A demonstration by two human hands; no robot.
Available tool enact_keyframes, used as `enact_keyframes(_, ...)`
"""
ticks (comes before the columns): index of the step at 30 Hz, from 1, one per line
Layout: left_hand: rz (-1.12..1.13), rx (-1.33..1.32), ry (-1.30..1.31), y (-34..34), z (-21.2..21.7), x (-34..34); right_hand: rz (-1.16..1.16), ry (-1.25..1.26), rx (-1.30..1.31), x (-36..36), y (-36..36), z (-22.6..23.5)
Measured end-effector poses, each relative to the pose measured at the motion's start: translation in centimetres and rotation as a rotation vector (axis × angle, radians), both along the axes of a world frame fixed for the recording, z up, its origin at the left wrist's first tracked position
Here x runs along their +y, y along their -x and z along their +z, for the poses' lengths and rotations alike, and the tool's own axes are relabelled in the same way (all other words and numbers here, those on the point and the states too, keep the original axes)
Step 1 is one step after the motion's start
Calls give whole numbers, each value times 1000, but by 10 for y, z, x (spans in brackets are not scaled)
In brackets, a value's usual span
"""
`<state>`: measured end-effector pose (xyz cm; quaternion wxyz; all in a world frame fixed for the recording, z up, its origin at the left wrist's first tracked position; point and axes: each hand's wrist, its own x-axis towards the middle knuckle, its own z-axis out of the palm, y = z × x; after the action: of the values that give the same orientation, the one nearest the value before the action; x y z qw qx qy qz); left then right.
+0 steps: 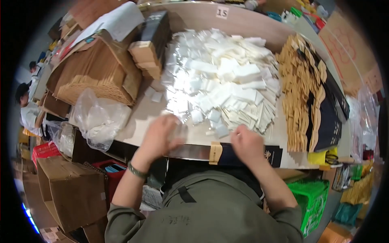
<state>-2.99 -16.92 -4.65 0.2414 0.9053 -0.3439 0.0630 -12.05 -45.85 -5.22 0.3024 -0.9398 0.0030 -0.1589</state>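
Note:
My left hand (162,133) hovers over the near left edge of the table, beside the pile of small clear packets (182,91). Its fingers are smeared by motion, so what they hold, if anything, is unclear. Curled closed, my right hand (248,145) is above a flat dark blue carton (227,156) with a tan end flap, lying along the table's front edge. Whatever is inside those fingers is hidden. Beyond both hands spreads a large heap of white folded strips (243,77), merging with the clear packets on its left.
At the left stands an open cardboard box (97,73) packed with brown card pieces, with a clear plastic bag (99,121) before it. Dark cartons (154,32) are stacked behind. Flattened tan and dark cartons (300,97) line the right side, near scissors (332,158). A green crate (310,206) sits below.

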Motion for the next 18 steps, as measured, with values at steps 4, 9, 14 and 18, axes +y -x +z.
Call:
enact_keyframes(4, 379, -147, 13, -78, -35, 25, -63, 326, -49, -52, -36, -19)
enact_keyframes(9, 423, -126, -9, -93, -63, 30, -15, 462, 70, -59, -37, -30)
enact_keyframes(14, 436, -5, 16, -66, -35, 21, 27, 368, -54, -71, -33, -6)
enact_keyframes(18, 153, 401, 259, 9, -10, -4, 23, 214, -69, -76, -65, 7)
